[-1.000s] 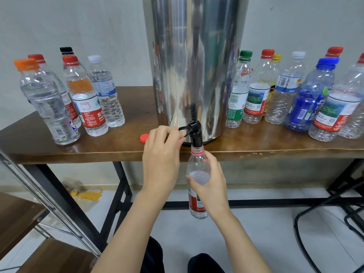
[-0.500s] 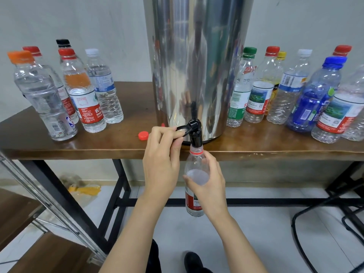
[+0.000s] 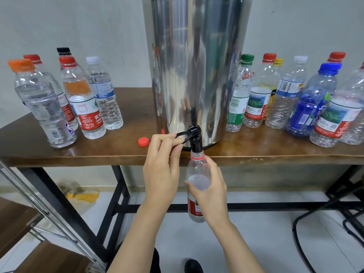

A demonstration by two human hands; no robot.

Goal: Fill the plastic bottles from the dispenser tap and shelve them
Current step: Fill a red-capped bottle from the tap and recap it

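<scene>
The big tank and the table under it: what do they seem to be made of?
The tank looks like polished stainless steel: its wall is bright and mirrors the room. The top of the table looks like dark varnished wood, brown with a soft sheen, though it could be veneer. Its legs look like black painted metal, probably steel tube.

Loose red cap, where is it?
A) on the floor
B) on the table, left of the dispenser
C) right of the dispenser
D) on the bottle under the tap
B: the red cap lies on the table left of the dispenser, near the left hand pinching the tap lever; the bottle in the right hand is uncapped.
</scene>
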